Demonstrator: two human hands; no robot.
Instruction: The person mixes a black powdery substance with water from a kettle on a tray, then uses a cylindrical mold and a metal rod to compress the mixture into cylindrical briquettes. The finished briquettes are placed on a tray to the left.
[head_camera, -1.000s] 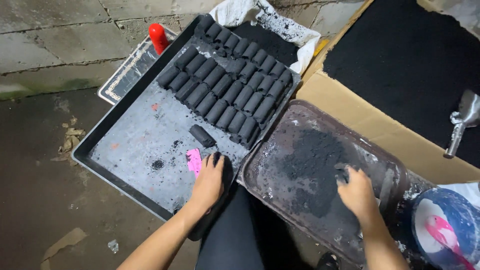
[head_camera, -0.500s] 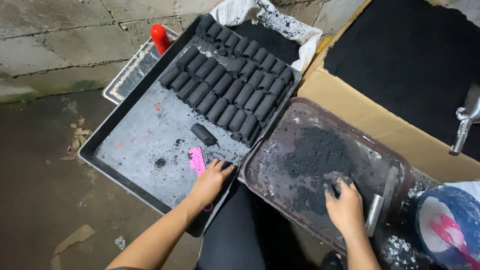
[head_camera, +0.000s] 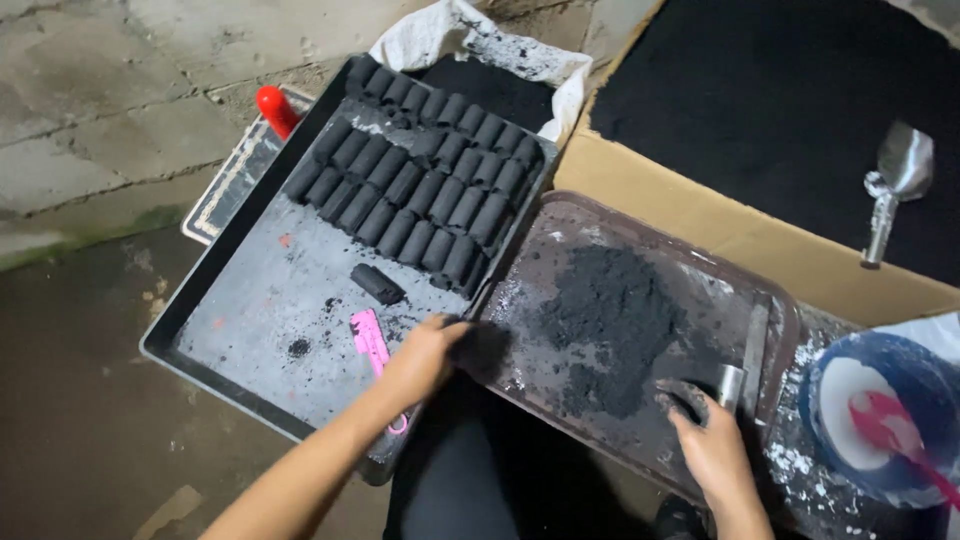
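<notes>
Left hand (head_camera: 425, 355) rests at the seam between the grey tray (head_camera: 250, 330) and the brown tray (head_camera: 780, 310), fingers curled loosely on the brown tray's near-left edge, holding nothing visible. Right hand (head_camera: 712, 450) grip is partly closed, fingertips in the black powder (head_camera: 610, 320), beside the metal tube (head_camera: 732, 385). The loose briquette (head_camera: 378, 284) lies up-left of the left hand, long axis diagonal.

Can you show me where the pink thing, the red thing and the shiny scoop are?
pink tool (head_camera: 366, 334), head view, on its flat pink body.
red knob (head_camera: 276, 108), head view, on its rounded top.
metal scoop (head_camera: 905, 161), head view, on its bowl.
</notes>
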